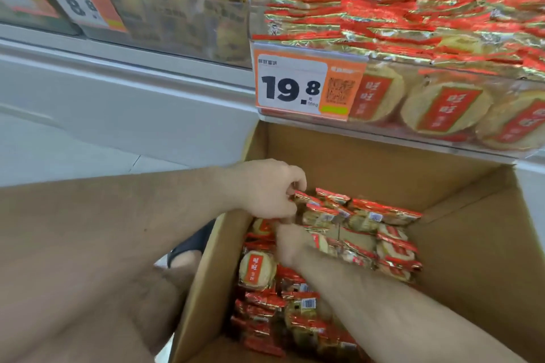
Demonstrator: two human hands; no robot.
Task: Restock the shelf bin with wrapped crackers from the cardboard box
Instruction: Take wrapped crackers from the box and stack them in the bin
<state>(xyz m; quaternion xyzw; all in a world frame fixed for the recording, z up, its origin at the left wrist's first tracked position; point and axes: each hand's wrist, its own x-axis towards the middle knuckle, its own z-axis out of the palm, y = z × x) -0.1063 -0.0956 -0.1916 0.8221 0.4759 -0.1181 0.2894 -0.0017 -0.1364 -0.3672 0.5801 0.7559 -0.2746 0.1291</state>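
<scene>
Both your bare forearms reach forward and downward, converging. Your left hand is curled, fingertips pinched together at its right edge. Your right hand sits just below it, blurred, fingers hidden from view.

Shop aisle, pale floor and white shelving

A pale tiled floor fills nine o'clock, one grout seam crossing it. A white shelf edge runs diagonally from ten o'clock toward centre. Above it, at eleven o'clock, a clear-fronted neighbouring bin holds yellow packets beside an orange price tag. Lighting is even and bright.
</scene>
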